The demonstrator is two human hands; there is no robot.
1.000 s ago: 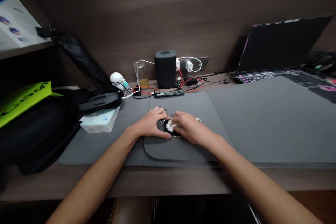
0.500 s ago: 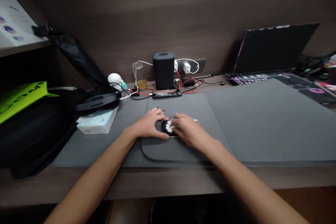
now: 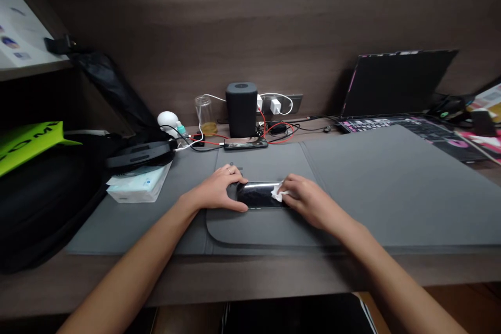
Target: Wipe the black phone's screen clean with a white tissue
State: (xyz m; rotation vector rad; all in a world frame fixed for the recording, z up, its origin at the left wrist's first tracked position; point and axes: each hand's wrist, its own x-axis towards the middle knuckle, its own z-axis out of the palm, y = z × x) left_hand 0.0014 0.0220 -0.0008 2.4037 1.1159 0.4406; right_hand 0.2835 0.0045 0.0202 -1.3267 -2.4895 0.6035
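A person's left hand (image 3: 221,189) grips a phone (image 3: 256,197) by the long edges at its 9 o'clock end, while the right hand (image 3: 307,199) pinches a white tissue (image 3: 277,193) against the dark screen toward 3 o'clock. The phone lies flat on a grey mat (image 3: 258,229) covering the bench (image 3: 188,282); beyond it stand a dark speaker (image 3: 241,113) near 12 o'clock and an open laptop (image 3: 395,86) at 2.

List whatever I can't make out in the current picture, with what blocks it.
All in the head view:
- Phone, right end: covered by the right hand.
- White wad, gripped part: hidden by the right hand's fingers.
- White box, far side: cut off by the left edge.
- Laptop keys, markings: too small.
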